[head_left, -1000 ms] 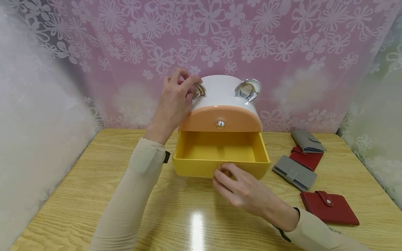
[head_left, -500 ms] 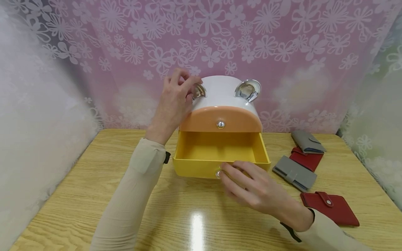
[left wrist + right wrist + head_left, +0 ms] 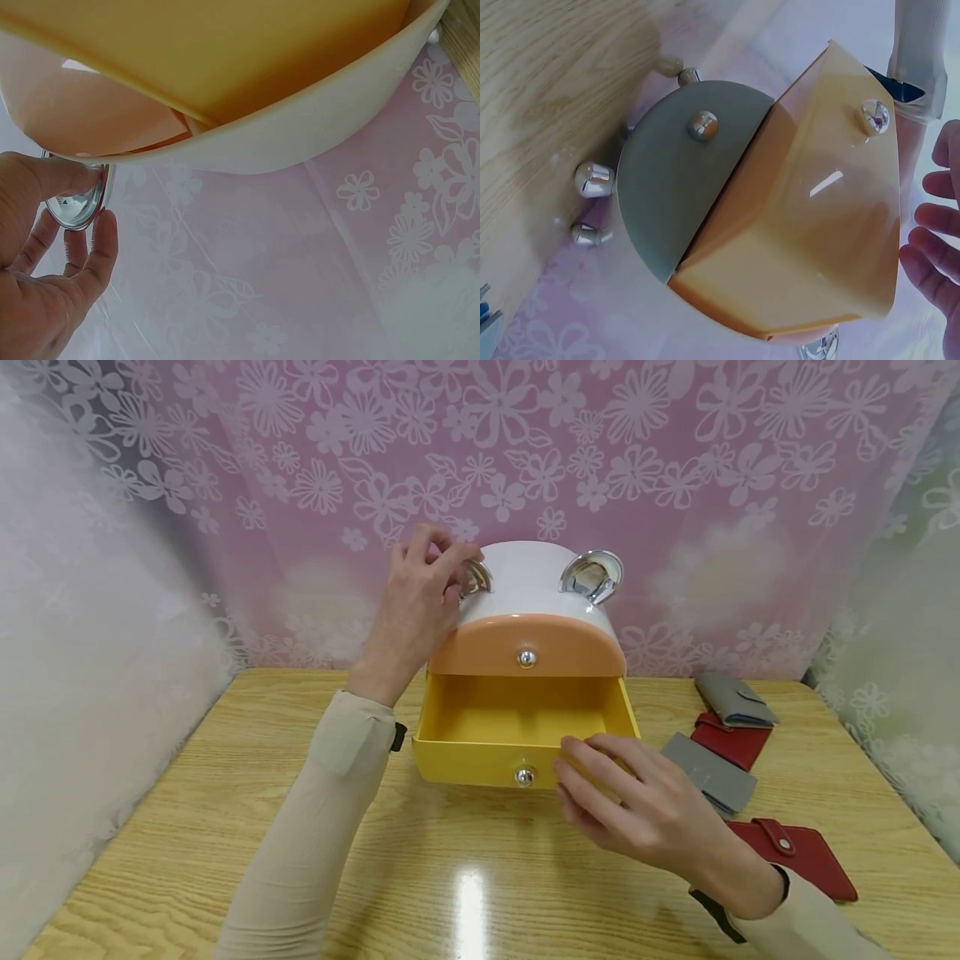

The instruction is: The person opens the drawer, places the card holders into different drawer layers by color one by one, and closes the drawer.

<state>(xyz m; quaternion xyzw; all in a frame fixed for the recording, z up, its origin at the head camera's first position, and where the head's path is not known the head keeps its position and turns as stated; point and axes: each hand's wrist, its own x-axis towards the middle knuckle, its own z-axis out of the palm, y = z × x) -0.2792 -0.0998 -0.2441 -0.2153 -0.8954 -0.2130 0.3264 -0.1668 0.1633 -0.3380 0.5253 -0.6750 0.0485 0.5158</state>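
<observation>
A small rounded drawer chest [image 3: 528, 577] with a white shell stands at the back of the table. Its yellow drawer [image 3: 465, 763] is pulled out and holds nothing; a silver knob [image 3: 524, 776] shows on its front. Above it the orange drawer [image 3: 487, 647] is closed, and a grey-green one [image 3: 679, 176] sits below. My left hand [image 3: 418, 597] pinches the chest's left silver ear [image 3: 79, 210] between thumb and fingers. To the right of the knob, my right hand [image 3: 641, 806] hovers by the drawer's front right corner, fingers loosely bent, holding nothing.
Wallets lie on the table [image 3: 240, 793] at the right: a grey one [image 3: 733, 697] overlapping a red one [image 3: 729, 743], another grey wallet [image 3: 716, 772] and a red wallet [image 3: 806, 860] nearer me. A pink flowered curtain [image 3: 337, 485] hangs behind the chest.
My right hand has let go of the drawer's knob and moved right, uncovering it. My left hand stays on the ear, and the drawer has kept its place.
</observation>
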